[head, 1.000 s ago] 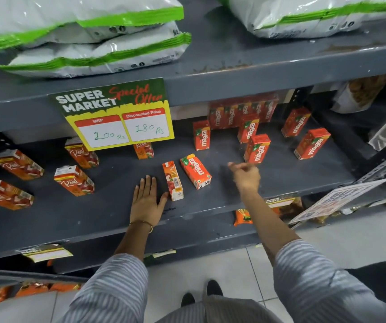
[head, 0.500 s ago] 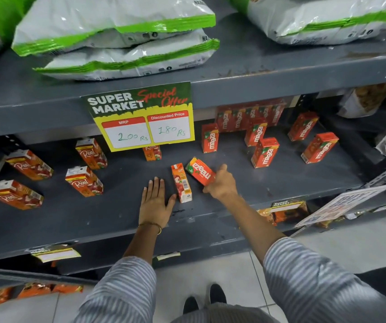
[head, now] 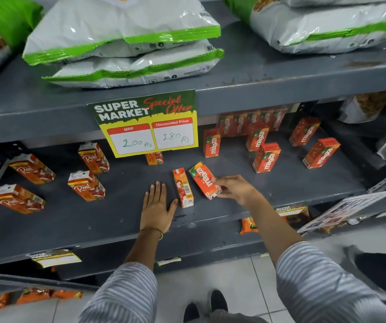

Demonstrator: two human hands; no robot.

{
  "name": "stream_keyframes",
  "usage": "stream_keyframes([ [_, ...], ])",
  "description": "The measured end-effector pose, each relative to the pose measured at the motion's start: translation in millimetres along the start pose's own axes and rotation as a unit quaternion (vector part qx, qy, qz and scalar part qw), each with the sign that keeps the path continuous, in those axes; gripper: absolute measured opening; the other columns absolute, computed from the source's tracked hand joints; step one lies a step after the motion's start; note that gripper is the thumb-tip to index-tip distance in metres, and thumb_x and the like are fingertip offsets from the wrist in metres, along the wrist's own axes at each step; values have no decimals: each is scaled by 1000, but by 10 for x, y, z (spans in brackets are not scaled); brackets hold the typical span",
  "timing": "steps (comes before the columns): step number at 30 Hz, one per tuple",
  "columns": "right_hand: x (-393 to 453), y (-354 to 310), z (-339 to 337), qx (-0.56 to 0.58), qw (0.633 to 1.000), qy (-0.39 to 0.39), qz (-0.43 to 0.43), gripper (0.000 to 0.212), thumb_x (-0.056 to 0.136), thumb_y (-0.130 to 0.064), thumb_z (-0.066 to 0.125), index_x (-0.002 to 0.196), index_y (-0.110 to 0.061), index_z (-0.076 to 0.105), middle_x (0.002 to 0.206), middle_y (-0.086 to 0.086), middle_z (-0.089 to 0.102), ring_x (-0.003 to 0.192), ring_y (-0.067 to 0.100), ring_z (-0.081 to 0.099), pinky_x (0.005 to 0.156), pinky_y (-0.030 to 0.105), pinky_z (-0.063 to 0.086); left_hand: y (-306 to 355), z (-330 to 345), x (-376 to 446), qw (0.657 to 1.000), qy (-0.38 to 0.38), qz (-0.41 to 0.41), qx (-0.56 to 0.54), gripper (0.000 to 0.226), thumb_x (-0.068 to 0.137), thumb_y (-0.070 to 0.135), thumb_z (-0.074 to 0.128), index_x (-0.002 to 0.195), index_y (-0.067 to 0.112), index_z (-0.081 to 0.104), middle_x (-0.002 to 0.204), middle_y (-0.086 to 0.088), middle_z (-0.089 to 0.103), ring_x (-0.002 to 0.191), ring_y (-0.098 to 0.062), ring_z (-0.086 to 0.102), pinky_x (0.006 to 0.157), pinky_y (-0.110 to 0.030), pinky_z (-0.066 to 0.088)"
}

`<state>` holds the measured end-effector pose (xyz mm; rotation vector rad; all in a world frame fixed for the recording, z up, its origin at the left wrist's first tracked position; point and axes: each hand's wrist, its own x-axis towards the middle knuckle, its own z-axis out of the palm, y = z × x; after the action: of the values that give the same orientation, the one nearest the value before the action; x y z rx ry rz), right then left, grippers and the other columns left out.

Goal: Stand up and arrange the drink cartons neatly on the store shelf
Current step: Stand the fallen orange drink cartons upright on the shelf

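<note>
Left hand (head: 157, 209) flat on shelf (head: 70, 220) near front edge, fingers spread, gripping nothing. Real carton (head: 183, 187) lying just beside thumb. Right hand (head: 236, 188) fingers closed around lying Maaza carton (head: 204, 179). Farther back, upright Maaza cartons (head: 266, 157) scattered toward rear edge.

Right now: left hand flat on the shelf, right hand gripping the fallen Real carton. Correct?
Not quite. The head view shows the right hand gripping the fallen Maaza carton, not the Real carton lying beside it. The left hand is flat on the shelf, as stated.
</note>
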<state>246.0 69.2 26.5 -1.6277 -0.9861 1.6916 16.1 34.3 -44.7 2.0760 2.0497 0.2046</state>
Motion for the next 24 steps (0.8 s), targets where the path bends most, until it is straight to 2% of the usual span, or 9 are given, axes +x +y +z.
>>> stream_keyframes([
  [2, -75, 9, -128, 39, 997, -63, -28, 17, 83, -16, 67, 95, -4, 67, 94, 8, 73, 92, 19, 68, 86, 31, 56, -3, -2, -4, 1000, 3, 3, 0, 73, 92, 56, 19, 147, 11, 7, 159, -9, 5, 147, -24, 1, 120, -35, -2],
  [4, -179, -23, -227, 83, 988, -115, -67, 13, 77, -13, 70, 88, -8, 67, 85, 3, 76, 84, 15, 71, 77, 28, 59, -6, 3, 0, 1000, 4, 3, -1, 66, 96, 47, 28, 147, 11, 7, 159, -8, 5, 147, -23, 1, 121, -36, -1],
  [7, -301, -154, -355, 121, 967, -185, -122, 41, 53, -24, 85, 85, -7, 65, 84, 3, 76, 81, 16, 73, 70, 27, 60, 8, -5, 5, 1000, 10, 6, 0, 65, 96, 44, 30, 147, 10, 8, 159, -9, 7, 147, -24, 2, 120, -36, 0],
  [9, -388, -271, -421, 109, 955, -233, -149, 59, 46, -30, 91, 89, -3, 60, 84, 3, 76, 80, 15, 73, 68, 26, 60, 4, -11, 9, 1000, 11, 8, 3, 64, 96, 44, 29, 147, 10, 9, 159, -10, 7, 147, -25, 3, 120, -36, 0],
  [14, -560, -465, -527, 79, 929, -315, -179, 90, 48, -30, 92, 114, 10, 44, 86, 0, 75, 76, 13, 72, 70, 26, 58, 11, -16, -19, 1000, 10, 12, 1, 65, 96, 45, 28, 147, 8, 10, 158, -11, 8, 147, -26, 4, 119, -36, -1],
  [17, -616, -498, -547, 51, 927, -321, -186, 102, 51, -29, 91, 121, 19, 36, 86, 1, 74, 75, 14, 71, 71, 27, 57, 21, -20, -19, 1000, 12, 11, 0, 64, 97, 42, 31, 147, 8, 10, 158, -11, 7, 147, -26, 3, 119, -36, -1],
  [20, -619, -451, -572, 60, 941, -282, -177, 84, 54, -29, 89, 114, 12, 46, 90, 1, 74, 80, 14, 71, 74, 27, 59, 30, -23, -24, 1000, 13, 9, -3, 64, 97, 42, 32, 147, 8, 11, 158, -12, 8, 147, -26, 4, 120, -36, 0],
  [22, -568, -358, -579, 66, 955, -238, -167, 55, 62, -26, 84, 103, -1, 56, 92, -2, 75, 86, 12, 71, 77, 24, 58, 30, -20, -23, 1000, 15, 8, -2, 64, 96, 42, 32, 147, 8, 12, 158, -11, 10, 147, -26, 5, 120, -37, 1],
  [24, -473, -228, -563, 44, 968, -180, -166, 28, 78, -15, 71, 104, -13, 62, 96, -4, 74, 93, 11, 69, 87, 25, 52, 33, -20, -20, 1000, 15, 6, 0, 64, 96, 42, 32, 147, 9, 12, 158, -11, 10, 147, -26, 6, 120, -37, 1],
])
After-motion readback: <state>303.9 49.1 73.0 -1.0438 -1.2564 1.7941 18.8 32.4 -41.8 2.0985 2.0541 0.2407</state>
